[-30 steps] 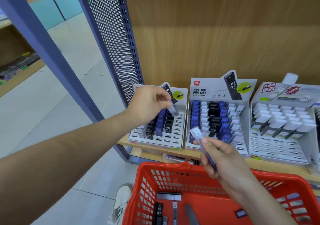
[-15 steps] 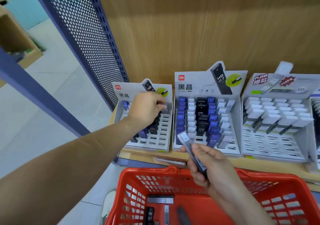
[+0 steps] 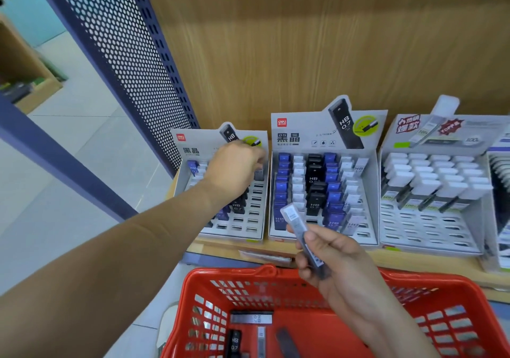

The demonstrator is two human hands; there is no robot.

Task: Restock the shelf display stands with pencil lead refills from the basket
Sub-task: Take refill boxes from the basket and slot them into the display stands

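The right hand is clenched round a slim grey refill case, with the thumb on top and the fingers curled beneath. The case runs slantwise through the grip. Its pale capped end sticks up and to the left past the thumb, and its darker lower end shows below the fingers. Whether it is one case or several pressed together cannot be told. It is held above the far rim of the red basket, in front of the lower rows of the middle display stand but not touching it.

The left hand reaches into the left display stand, knuckles up, with its fingers curled down over the upper part of the stand's rightmost column. A grey refill stands upright in a slot just under those fingers. The back of the hand hides the fingertips, so it cannot be told whether they pinch the refill or only touch it.

The left stand holds a blue refill at its upper left and black and blue ones in the middle columns, partly behind the wrist. The middle stand is filled with columns of blue, white and black refills. The right display stand carries white-capped refills in its upper rows.

On the basket floor a grey case lies crosswise, and a black case marked HB 0.7 lies just beside it. The three stands sit side by side on a wooden shelf, with a blue perforated panel rising at the left.
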